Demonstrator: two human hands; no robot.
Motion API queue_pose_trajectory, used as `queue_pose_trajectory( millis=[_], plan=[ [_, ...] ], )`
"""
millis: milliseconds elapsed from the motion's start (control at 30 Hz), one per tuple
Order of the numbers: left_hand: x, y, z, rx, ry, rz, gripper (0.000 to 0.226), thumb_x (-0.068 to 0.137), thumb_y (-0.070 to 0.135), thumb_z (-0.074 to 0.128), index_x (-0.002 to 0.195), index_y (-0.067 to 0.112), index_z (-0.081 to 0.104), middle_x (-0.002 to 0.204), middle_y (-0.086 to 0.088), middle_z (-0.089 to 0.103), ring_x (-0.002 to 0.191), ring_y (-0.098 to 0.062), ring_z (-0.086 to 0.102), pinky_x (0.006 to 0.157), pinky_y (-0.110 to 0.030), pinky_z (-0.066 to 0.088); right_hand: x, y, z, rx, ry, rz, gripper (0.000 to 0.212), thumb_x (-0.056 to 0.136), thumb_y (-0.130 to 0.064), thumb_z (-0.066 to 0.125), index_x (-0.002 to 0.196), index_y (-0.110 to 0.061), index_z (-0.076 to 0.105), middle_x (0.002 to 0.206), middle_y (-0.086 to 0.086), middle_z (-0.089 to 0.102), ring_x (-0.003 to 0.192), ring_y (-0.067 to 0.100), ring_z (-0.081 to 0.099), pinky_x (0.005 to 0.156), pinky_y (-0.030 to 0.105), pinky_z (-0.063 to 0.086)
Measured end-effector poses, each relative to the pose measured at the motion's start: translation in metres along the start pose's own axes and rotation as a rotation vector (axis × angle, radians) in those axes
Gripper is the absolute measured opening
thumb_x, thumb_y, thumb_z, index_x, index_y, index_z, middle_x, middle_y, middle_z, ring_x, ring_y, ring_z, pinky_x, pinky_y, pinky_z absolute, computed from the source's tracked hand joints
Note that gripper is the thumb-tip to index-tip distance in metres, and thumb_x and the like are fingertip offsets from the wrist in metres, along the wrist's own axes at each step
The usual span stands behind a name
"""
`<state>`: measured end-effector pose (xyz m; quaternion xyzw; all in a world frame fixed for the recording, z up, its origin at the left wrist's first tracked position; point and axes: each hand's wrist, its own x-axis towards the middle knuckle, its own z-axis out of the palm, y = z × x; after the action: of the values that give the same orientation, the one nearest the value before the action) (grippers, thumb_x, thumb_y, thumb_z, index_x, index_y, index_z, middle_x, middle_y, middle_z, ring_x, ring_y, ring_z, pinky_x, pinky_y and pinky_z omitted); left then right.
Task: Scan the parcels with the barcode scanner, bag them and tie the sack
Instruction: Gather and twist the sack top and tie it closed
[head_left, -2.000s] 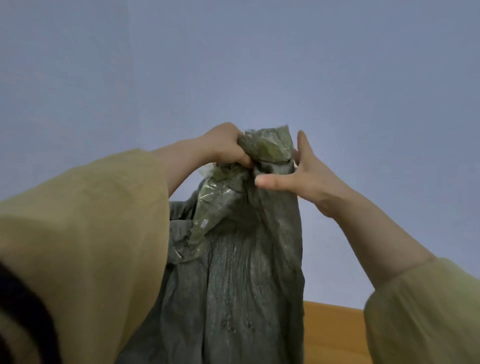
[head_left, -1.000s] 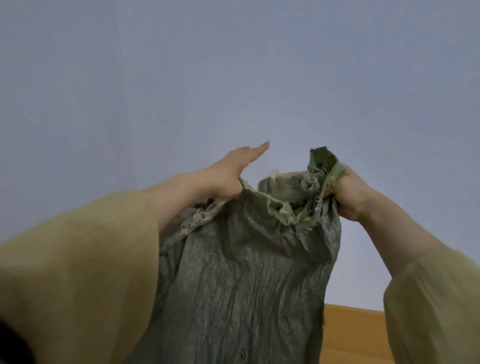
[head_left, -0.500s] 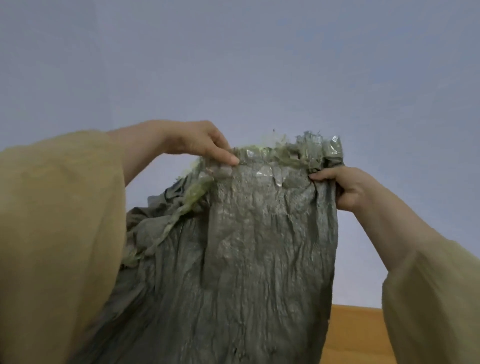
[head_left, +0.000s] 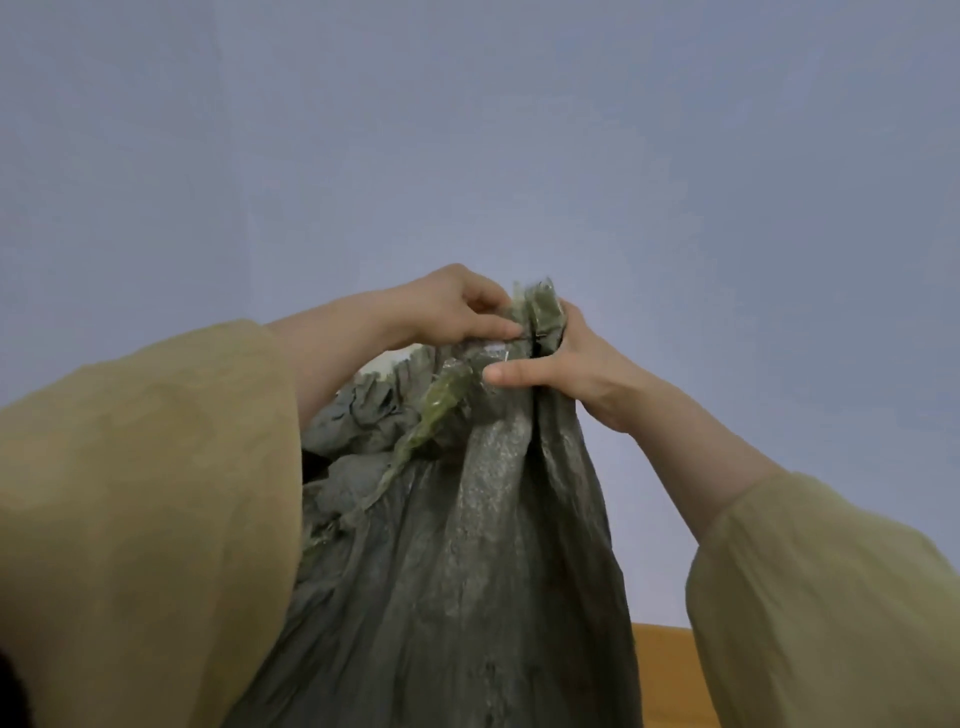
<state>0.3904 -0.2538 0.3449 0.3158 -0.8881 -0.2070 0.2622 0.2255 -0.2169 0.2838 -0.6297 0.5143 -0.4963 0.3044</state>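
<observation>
**Sack mouth bunched between two hands**

Holds the grey-green sack (head_left: 467, 571) up by its gathered top, in front of a plain pale wall (head_left: 467, 130).

Pinches the bunched rim from the left with the left hand (head_left: 452, 312), fingers curled over and thumb laid along the front of the fabric.

Clasps the neck from the right with the right hand (head_left: 566, 364), thumb stretched out leftward across the front, just under the left thumb. Cannot tell how the remaining right fingers lie, hidden behind the folds.

Brings both hands close together, with a short tuft of crumpled rim (head_left: 537, 306) poking up between them.

Lets the body of the sack hang straight down from the hands in long creases, out past the bottom of the view.

Leaves part of the mouth ungathered below the left hand, slumped against the left forearm, with a frayed green edge (head_left: 441, 410) trailing down and leftward from under the right thumb.

Shows a small white patch (head_left: 389, 364) just under the left wrist, at the slack rim; cannot tell what.

Wears wide olive sleeves: left sleeve (head_left: 145, 493) near and large below the left hand, right sleeve (head_left: 831, 597) low, below the right hand.

Reveals a strip of orange wooden surface (head_left: 660, 670) under the right forearm, between the sack and the right sleeve.
</observation>
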Motion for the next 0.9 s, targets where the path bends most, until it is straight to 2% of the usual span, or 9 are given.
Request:
queue_pose_trajectory(
  millis=[67,200,367,500,567,667,733,833,900],
  plan=[
    [-0.006,0.003,0.001,-0.045,-0.024,0.022,0.011,0.087,0.022,0.067,0.091,0.012,0.068,0.073,0.005,0.062,0.059,0.003,0.053,0.057,-0.008,0.043,0.001,0.005,0.013,0.005,0.15,-0.05,0.113,0.036,-0.043,0.097,0.133,-0.019,0.045,0.116,0.0,0.067,0.105,0.019,0.066,0.091,0.041,0.054],
    [-0.019,0.0,0.006,-0.057,0.028,0.034,0.019,0.082,0.015,0.07,0.1,0.008,0.069,0.093,-0.004,0.069,0.078,-0.006,0.06,0.075,-0.015,0.049,-0.002,0.008,0.024,0.109,0.367,-0.148,0.046,0.052,-0.004,0.087,0.092,-0.018,0.068,0.091,0.007,0.074,0.087,0.025,0.071,0.083,0.048,0.056],
    [-0.064,-0.04,0.064,-0.016,0.666,0.07,0.046,0.069,0.039,0.069,0.106,0.026,0.045,0.109,0.005,0.049,0.098,-0.009,0.051,0.087,-0.023,0.044,-0.009,0.006,0.018,0.182,0.414,-0.073,0.049,0.058,0.005,0.084,0.102,-0.006,0.065,0.091,0.009,0.073,0.084,0.026,0.071,0.079,0.046,0.058],
    [-0.083,-0.092,0.121,0.296,0.446,-0.274,0.066,0.073,0.051,0.072,0.123,0.019,0.044,0.118,0.0,0.046,0.11,-0.017,0.049,0.092,-0.035,0.044,-0.018,0.004,0.018,0.255,0.38,-0.038,0.045,0.062,0.009,0.081,0.102,-0.004,0.065,0.084,0.007,0.073,0.073,0.021,0.072,0.064,0.036,0.059],
    [-0.083,-0.107,0.128,0.431,0.401,-0.267,0.043,0.086,0.042,0.062,0.119,0.017,0.05,0.115,-0.002,0.053,0.109,-0.023,0.053,0.086,-0.037,0.044,-0.021,0.002,0.017,0.284,0.367,-0.033,0.042,0.064,0.009,0.08,0.1,-0.006,0.065,0.082,0.006,0.072,0.067,0.017,0.072,0.055,0.03,0.057],
    [-0.084,-0.111,0.106,0.252,0.517,-0.176,0.014,0.094,0.023,0.054,0.102,0.013,0.058,0.094,-0.001,0.062,0.092,-0.024,0.06,0.07,-0.032,0.041,-0.024,0.005,0.009,0.28,0.362,-0.044,0.038,0.066,0.01,0.079,0.095,-0.011,0.066,0.08,0.001,0.072,0.065,0.01,0.071,0.053,0.025,0.055],
    [-0.08,-0.11,0.074,0.126,0.576,-0.131,0.013,0.091,0.018,0.059,0.102,0.014,0.064,0.097,-0.002,0.067,0.093,-0.022,0.061,0.075,-0.029,0.043,-0.025,0.008,0.003,0.257,0.359,-0.055,0.039,0.066,0.011,0.078,0.095,-0.012,0.066,0.08,-0.001,0.072,0.069,0.009,0.07,0.056,0.024,0.056],
    [-0.064,-0.105,0.031,0.2,0.482,-0.016,0.031,0.084,0.013,0.066,0.116,0.015,0.064,0.117,-0.007,0.063,0.112,-0.024,0.056,0.093,-0.028,0.039,-0.026,0.013,-0.002,0.245,0.31,-0.063,0.042,0.064,0.015,0.076,0.097,-0.01,0.067,0.079,-0.002,0.072,0.075,0.014,0.07,0.061,0.026,0.057],
    [-0.051,-0.096,0.015,0.346,0.229,-0.017,0.069,0.082,0.012,0.069,0.143,0.017,0.037,0.146,-0.009,0.038,0.137,-0.023,0.032,0.108,-0.027,0.024,-0.029,0.013,-0.001,0.246,0.234,-0.073,0.044,0.065,0.02,0.071,0.099,-0.006,0.066,0.078,-0.002,0.073,0.077,0.015,0.07,0.064,0.027,0.058]
  ],
)
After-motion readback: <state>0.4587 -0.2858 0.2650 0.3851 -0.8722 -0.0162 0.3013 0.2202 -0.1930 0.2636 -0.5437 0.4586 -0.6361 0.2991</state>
